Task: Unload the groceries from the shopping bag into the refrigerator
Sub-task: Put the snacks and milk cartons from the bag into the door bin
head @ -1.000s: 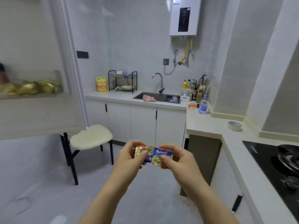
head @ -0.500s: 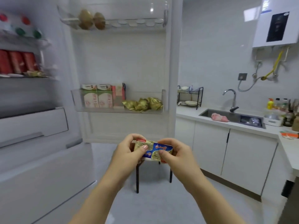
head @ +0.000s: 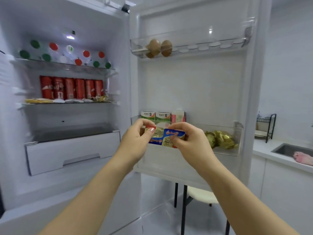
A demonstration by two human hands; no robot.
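The fridge (head: 76, 116) stands open, its door (head: 194, 85) swung out to the right and facing the camera. Low on the door a clear bin (head: 238, 133) holds three cartons (head: 155, 116) upright at its left end and a heap of gold packets (head: 220, 139) at its right end, with a stretch of free space between them. Both hands are raised in front of this bin and share one small flat pack (head: 165, 137), blue and gold with a red tab. The left hand (head: 135, 141) pinches its left end between thumb and curled fingers, and the right hand (head: 191, 141) pinches its right end the same way. The pack's long axis runs left to right, roughly in line with the bin's front wall, tilted slightly down to the right. It sits just in front of the cartons' lower half. Depth is hard to read, so it may be short of the rim or already over it. The free space lies beyond the pack and a little to its right, so the right hand is the nearer one, and the likely move is a short push forward and down.
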